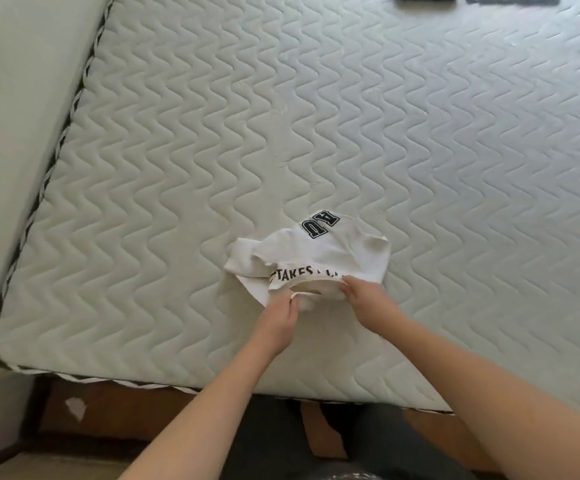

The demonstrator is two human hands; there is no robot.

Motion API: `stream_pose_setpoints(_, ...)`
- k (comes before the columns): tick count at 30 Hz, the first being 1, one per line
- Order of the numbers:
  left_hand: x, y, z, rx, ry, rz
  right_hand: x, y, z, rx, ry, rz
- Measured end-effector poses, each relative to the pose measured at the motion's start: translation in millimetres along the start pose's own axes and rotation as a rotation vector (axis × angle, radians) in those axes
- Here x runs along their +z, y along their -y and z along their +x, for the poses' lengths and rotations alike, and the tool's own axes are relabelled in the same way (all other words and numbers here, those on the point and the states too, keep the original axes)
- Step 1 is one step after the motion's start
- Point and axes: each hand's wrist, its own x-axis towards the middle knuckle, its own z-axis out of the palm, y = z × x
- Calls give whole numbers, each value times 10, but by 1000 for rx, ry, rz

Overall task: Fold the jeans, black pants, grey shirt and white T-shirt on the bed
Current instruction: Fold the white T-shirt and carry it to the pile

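**Both hands on the white T-shirt**

The crumpled white cotton T-shirt with black printed letters [311, 259] lies near the front edge of the pale quilted bed mattress [351, 116]. The left hand [280, 322] pinches its near hem with curled fingers. The right hand [364, 299] grips the same hem just beside it, fingers closed on the cloth.

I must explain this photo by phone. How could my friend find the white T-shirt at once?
Start from the quilted pale mattress. Near its front edge, at both hands, lies the crumpled white cotton T-shirt. Only it carries black printed letters.
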Motion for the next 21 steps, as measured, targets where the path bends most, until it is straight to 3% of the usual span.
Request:
stream_pose_setpoints(5,-680,-490,-121,147,-107,-25,-718,366,-214,23,-235,325)
stream_pose_setpoints(9,-1070,-712,-199,196,-130,18,-1061,487,-354,52,-380,447)
stream_pose_setpoints(17,-1312,-1316,-363,345,-214,-54,-1048,468,-634,88,-333,610)
stream_pose_setpoints(21,-1419,-1503,-417,306,-236,-185,-1012,434,-720,101,-311,789)
